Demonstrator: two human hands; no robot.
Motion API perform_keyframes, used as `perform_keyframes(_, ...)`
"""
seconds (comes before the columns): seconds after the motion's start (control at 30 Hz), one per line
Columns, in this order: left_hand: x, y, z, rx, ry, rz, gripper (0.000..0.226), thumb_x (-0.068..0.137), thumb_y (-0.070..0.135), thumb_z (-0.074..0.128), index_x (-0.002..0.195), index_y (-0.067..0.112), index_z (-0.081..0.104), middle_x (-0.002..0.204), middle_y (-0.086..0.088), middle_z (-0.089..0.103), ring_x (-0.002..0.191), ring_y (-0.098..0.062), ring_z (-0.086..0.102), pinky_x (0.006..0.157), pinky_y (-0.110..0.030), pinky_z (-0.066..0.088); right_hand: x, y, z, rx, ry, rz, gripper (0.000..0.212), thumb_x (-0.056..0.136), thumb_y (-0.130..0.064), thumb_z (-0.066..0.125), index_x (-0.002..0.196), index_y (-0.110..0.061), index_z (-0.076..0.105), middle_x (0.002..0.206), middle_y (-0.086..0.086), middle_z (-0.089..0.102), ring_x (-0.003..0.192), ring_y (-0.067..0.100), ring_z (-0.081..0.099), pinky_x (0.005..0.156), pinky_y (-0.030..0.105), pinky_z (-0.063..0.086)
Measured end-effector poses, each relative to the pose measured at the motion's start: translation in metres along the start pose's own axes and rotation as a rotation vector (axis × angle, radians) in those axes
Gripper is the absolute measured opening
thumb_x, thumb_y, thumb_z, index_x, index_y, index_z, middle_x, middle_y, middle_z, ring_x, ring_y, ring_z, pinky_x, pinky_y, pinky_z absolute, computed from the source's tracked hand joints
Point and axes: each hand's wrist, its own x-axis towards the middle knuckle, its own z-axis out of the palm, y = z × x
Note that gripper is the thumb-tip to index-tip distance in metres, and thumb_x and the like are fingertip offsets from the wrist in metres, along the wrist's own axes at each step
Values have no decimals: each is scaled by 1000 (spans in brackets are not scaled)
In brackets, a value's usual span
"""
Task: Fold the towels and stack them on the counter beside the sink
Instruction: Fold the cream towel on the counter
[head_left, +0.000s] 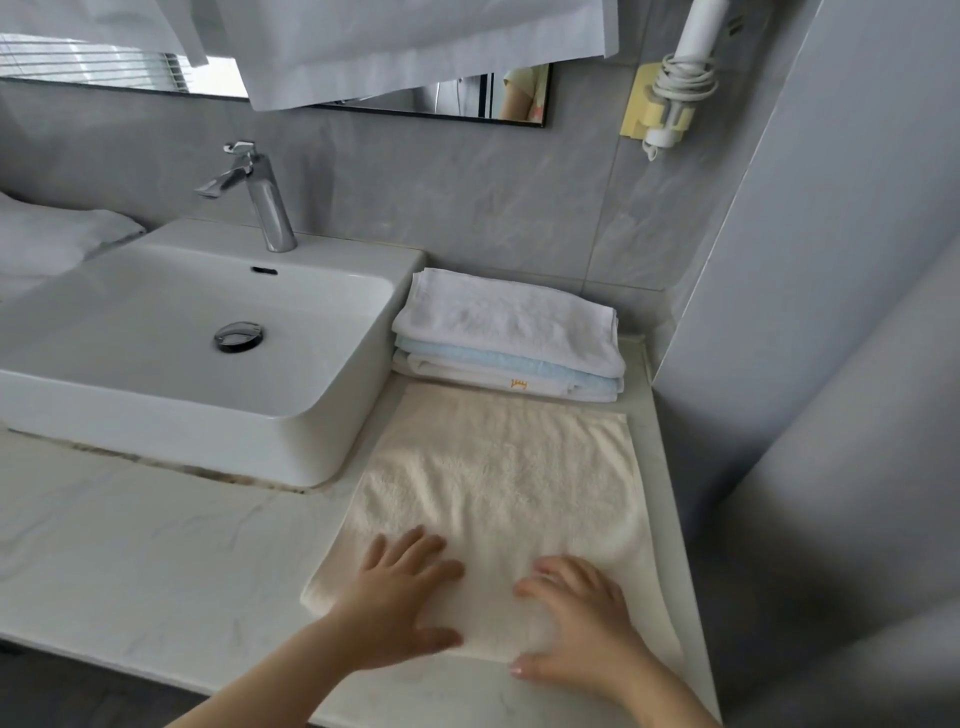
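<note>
Cream towel (498, 483): lies flat on the counter (130, 545), to the right of the sink, and reaches from the near edge back to the stack of folded towels.
Left hand (400, 592): lies palm down on the near left part of the cream towel, with the fingers straight and spread and the thumb pointing right along the near edge.
Right hand (576, 618): rests on the near right part of the cream towel, with the fingers spread and slightly arched and their tips on the cloth. The thumb lies at the towel's near edge.
Between the hands: a bare strip of towel; the hands do not touch.
Stack of folded towels (571, 348): sits on the far right of the counter, just beside the sink and touching the far edge of the cream towel.
Stack order: a white towel (509, 317) on top, a light blue towel (519, 366) under it, and a white towel with a small yellow mark (483, 378) at the bottom.
Sink (208, 441): a white rectangular basin on the left of the counter, with a metal drain (239, 336) in its floor.
Tap (260, 197): chrome, upright at the far rim of the sink.
Far left: another white cloth (47, 244) lies beyond the sink.
Wall: grey tiles with a mirror (457, 98). A white hair dryer (685, 67) sits in a yellow holder at the far right.
Top of view: white fabric (415, 41) hangs in front of the mirror.
</note>
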Motion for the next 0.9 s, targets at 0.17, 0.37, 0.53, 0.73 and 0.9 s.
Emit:
perform_keyframes(0.17, -11, -12, 7, 279, 101, 78, 87, 79, 81, 4, 150, 33, 15, 140, -2, 50, 128, -29, 47, 98, -46, 39, -6, 8, 4, -102, 2, -50, 83, 68, -64, 60, 141, -45, 27, 154, -21, 5, 145, 10, -7, 109, 26, -3)
perform_keyframes(0.37, -8, -23, 6, 218, 173, 177, 77, 39, 33, 84, 107, 31, 47, 105, 5, 71, 94, -17, 70, 67, -30, 58, -8, 12, 0, -182, 216, -143, 50, 34, -42, 71, 84, -40, 67, 95, -27, 63, 88, -2, 65, 73, 9, 47)
perform_keyframes(0.53, 3, -20, -29, 121, 232, 59, 45, 70, 2, 54, 106, 29, 49, 99, 13, 62, 85, -14, 64, 64, -25, 47, -11, 19, -8, -190, 248, -57, 44, 82, -5, 49, 119, -28, 50, 125, -17, 49, 119, 7, 44, 84, 19, 33)
perform_keyframes(0.73, 22, -31, -72, 41, 206, -253, 19, 90, 19, 36, 98, 27, 51, 97, 2, 61, 89, -20, 59, 66, -27, 42, -11, 22, -31, -104, 402, 334, 17, 88, -29, 48, 104, -26, 50, 104, -4, 65, 97, 25, 61, 69, 30, 40)
perform_keyframes(0.9, 23, -43, -73, -145, 480, -427, 17, 95, 37, 46, 101, 27, 57, 96, 4, 64, 87, -18, 58, 67, -27, 45, -11, 38, -35, 353, 584, 502, 19, 89, -23, 59, 105, -13, 60, 98, 11, 67, 95, 34, 61, 69, 32, 40)
